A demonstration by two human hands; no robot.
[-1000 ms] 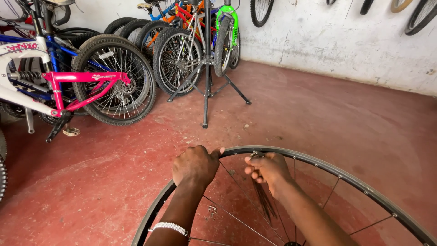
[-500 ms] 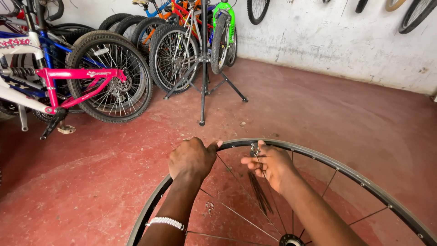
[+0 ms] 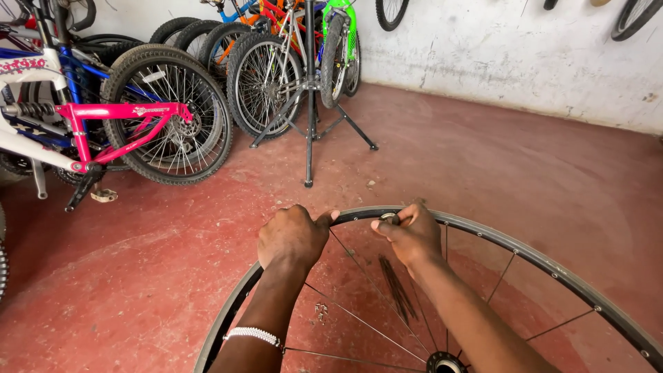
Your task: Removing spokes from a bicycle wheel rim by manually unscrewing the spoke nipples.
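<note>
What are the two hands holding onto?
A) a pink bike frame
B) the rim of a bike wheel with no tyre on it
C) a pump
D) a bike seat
B: the left hand and the right hand both grip the top of the bare wheel rim, with thin spokes running down to the hub.

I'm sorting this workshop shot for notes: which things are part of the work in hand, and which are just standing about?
In hand:
- bare wheel rim, gripped at the top by the left hand
- right hand, pinching a small part at the rim
- loose spokes on the floor

Standing about:
- pink-framed bicycle
- repair stand
- parked bicycles by the wall
</note>
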